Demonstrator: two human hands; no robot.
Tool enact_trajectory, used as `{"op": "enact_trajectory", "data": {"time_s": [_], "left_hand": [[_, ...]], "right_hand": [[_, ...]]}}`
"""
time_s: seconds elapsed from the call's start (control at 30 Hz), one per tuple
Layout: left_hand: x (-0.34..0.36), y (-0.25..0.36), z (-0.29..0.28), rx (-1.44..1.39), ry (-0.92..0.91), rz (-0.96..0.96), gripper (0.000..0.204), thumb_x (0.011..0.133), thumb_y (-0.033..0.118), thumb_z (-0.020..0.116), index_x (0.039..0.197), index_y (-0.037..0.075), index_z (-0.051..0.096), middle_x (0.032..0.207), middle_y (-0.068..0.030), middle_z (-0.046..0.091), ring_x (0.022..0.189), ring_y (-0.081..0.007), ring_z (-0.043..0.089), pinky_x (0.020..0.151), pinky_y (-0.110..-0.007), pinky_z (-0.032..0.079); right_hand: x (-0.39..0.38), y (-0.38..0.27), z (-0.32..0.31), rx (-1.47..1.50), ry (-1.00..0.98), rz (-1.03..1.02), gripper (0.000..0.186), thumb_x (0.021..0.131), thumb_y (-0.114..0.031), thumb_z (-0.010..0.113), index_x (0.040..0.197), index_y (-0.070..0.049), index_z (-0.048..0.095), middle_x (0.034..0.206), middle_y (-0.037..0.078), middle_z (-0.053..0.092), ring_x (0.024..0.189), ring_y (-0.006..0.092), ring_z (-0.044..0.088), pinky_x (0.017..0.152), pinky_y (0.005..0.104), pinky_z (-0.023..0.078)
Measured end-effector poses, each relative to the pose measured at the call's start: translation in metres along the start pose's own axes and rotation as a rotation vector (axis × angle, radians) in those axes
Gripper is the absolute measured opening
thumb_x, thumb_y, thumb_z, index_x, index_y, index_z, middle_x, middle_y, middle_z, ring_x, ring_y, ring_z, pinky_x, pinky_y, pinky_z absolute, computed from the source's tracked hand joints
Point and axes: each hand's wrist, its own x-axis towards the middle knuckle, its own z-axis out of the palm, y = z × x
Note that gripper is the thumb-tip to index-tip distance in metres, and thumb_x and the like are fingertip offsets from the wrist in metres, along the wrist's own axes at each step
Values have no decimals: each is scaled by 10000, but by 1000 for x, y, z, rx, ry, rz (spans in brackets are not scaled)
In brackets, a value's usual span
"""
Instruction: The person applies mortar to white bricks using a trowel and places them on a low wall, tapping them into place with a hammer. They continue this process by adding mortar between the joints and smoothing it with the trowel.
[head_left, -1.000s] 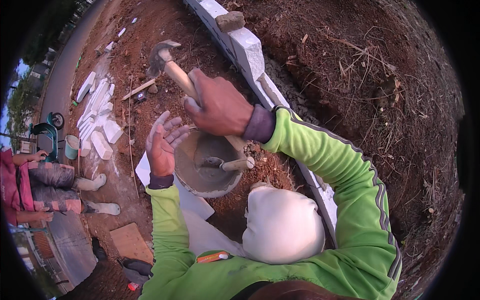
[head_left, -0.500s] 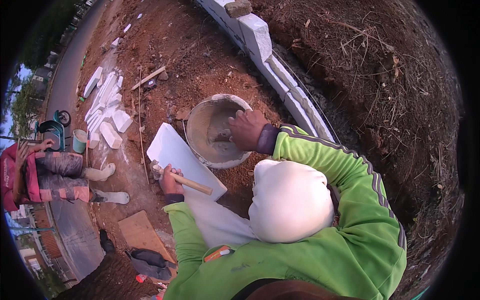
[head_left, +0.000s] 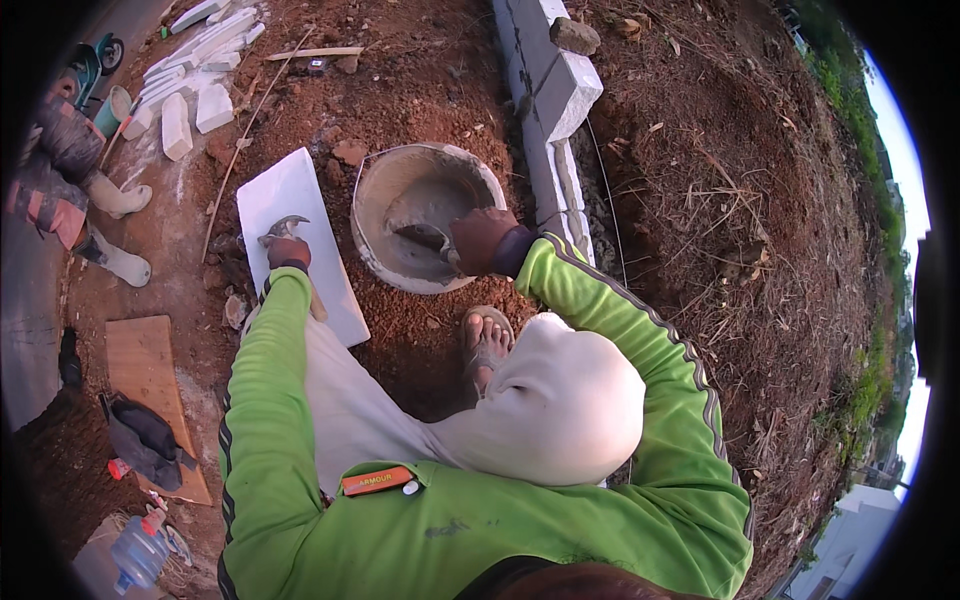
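1. White blocks (head_left: 190,80), piled upper left on red soil.
2. Left hand (head_left: 288,252), fingers wrapped around hammer (head_left: 284,227) (handle end pokes out past the wrist), over white slab.
3. White slab (head_left: 328,272), on ground just beside bucket.
4. Bucket (head_left: 378,195), grey mortar (head_left: 432,200) inside, trowel (head_left: 420,235) blade in it.
5. Right hand (head_left: 480,241), seemingly closed on trowel handle; grip mostly hidden.
6. White wall (head_left: 562,95), right of bucket.

Left hand (head_left: 286,250): curled closed, back uppermost.
Left arm (head_left: 266,350): reaching ahead, only slightly bent.
Right hand (head_left: 482,240): closed, well apart from left.
Right arm (head_left: 665,355): bowed outward, lower part angling inward.
Knee (head_left: 585,395): bent, raised, between arms.
Foot (head_left: 487,345): pointing forward.
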Motion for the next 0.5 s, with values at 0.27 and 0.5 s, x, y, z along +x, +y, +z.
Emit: {"op": "enact_trajectory", "data": {"time_s": [0.27,0.5], "left_hand": [[1,0,-14,-79,-36,-74,729,877,298,712,1405,-127,443,1307,-288,626,1157,-398,675,993,-457,557],[28,-15,-25,-109,9,-144,805,865,254,719,1472,-117,344,1379,-289,535,1214,-410,620,1028,-465,538]], "right_hand": [[-11,-7,-29,-76,91,-82,368,773,-368,747,959,-52,772,922,184,754,938,378,735,860,475,578],[-80,38,-21,144,361,-79,398,778,-231,708,1132,-53,671,801,184,711,793,414,712,763,520,569]]}}
